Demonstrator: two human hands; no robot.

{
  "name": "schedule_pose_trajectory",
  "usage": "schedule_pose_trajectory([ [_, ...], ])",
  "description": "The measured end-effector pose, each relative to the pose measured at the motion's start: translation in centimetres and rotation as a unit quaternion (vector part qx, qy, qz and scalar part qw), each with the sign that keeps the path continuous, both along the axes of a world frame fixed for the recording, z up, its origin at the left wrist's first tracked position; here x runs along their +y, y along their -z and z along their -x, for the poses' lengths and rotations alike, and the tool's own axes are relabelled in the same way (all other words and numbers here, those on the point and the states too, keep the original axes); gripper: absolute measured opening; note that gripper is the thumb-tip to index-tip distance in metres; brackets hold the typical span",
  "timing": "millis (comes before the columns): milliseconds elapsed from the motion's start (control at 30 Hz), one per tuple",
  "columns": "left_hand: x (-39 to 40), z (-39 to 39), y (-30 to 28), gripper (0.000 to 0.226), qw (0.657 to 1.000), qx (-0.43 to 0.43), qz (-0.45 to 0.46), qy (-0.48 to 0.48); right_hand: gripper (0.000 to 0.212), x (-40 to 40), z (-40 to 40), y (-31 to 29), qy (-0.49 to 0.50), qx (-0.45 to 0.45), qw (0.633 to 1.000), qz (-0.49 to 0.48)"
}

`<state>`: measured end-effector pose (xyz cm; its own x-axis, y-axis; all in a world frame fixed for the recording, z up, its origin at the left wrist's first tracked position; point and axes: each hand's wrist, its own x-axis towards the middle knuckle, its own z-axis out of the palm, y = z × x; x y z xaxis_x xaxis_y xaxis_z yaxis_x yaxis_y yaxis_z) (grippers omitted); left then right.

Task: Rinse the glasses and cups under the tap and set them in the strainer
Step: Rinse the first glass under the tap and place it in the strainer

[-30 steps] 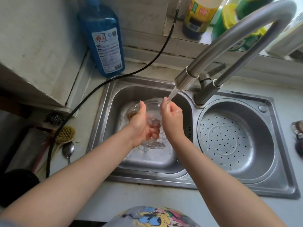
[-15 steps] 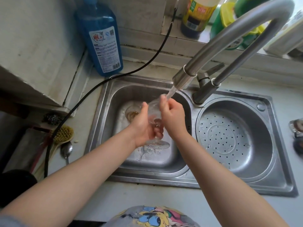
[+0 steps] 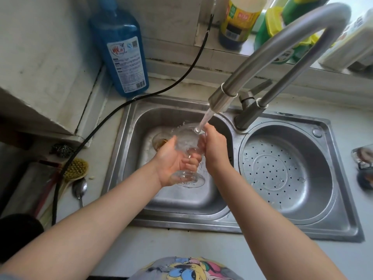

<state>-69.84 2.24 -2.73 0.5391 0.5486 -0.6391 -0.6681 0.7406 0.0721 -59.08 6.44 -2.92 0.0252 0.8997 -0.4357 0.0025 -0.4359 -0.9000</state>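
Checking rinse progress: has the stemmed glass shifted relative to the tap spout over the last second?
Yes. The glass has tipped toward the tap spout, so water now strikes its rim; its foot points toward the person.

Soft daylight enters from the window (image 3: 341, 9) at 1 o'clock; the 9 o'clock corner lies in shadow. Wide-angle distortion bends the edges; the tap (image 3: 278, 49) shows mild glare.

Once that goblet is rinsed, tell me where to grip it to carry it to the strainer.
Grip the goblet by its narrow stem, from the left, where the left hand already wraps it. The wet bowl is wide and probably slippery; the foot flares below, stopping a slide.
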Motion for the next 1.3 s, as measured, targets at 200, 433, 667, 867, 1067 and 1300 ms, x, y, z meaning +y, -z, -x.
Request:
schedule_pose_trajectory([
  [200,0.5,-1.7,0.0,0.077,0.958,0.271,-0.092,0.018,0.05,-0.2,0.7,-0.7,-0.163,-0.372,0.861,-0.305],
  [433,0.1,0.5,-0.7,0.066,0.999,0.014,0.031,0.012,0.05,0.3,-0.6,-0.5,-0.106,-0.094,0.983,-0.118],
  [667,0.6,-0.5,-0.1,0.075,0.987,0.156,-0.036,0.001,0.048,0.6,-0.4,-0.3,-0.061,-0.101,0.985,-0.128],
  [867,1.7,-1.6,-0.3,0.051,0.927,0.363,-0.089,-0.045,0.049,0.2,1.1,0.6,-0.19,-0.344,0.854,-0.339],
  [1067,1.9,-0.8,0.2,0.042,0.959,0.28,-0.024,-0.033,0.04,-0.6,0.4,0.8,-0.167,-0.293,0.871,-0.356],
  [1300,1.9,-0.7,1.0,0.041,0.969,0.246,0.024,-0.015,0.043,-1.1,1.8,0.4,-0.129,-0.369,0.836,-0.384],
])
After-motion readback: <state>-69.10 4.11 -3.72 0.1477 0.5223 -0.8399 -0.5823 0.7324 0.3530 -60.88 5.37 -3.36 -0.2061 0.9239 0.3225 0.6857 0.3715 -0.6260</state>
